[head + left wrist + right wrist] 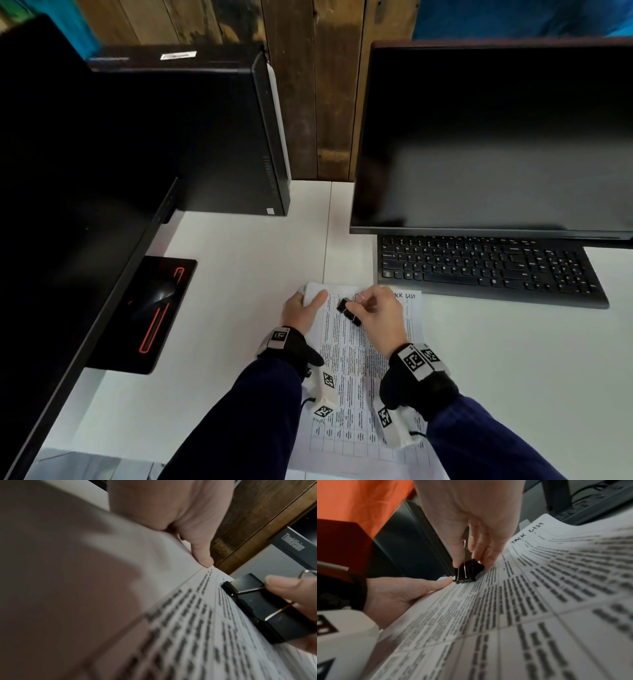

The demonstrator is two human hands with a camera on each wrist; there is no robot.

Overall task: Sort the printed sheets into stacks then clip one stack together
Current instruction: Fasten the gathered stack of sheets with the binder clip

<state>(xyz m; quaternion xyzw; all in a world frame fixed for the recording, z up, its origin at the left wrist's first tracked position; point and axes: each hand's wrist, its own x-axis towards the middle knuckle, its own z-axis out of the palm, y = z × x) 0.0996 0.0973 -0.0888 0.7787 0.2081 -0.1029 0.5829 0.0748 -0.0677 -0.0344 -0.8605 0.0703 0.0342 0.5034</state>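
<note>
Your right hand point(376, 317) is pinching the black metal binder clip point(348, 311) just right of the paper corner your left hand point(303, 310) is gripping on the white tabletop point(239, 274), on the white printed sheets point(352, 363).

Monitor point(493, 137), keyboard point(486, 267), computer tower point(219, 137), mouse pad point(154, 315)

We are seeing a black binder clip with silver wire handles point(348, 311) against white sheets printed with grey-black gridded text point(346, 363). The smooth worktop point(239, 308) is showing white, the flat keyboard point(486, 270) black, the rectangular mouse pad point(150, 315) black with red lines, and the sleeves point(267, 411) navy.
</note>
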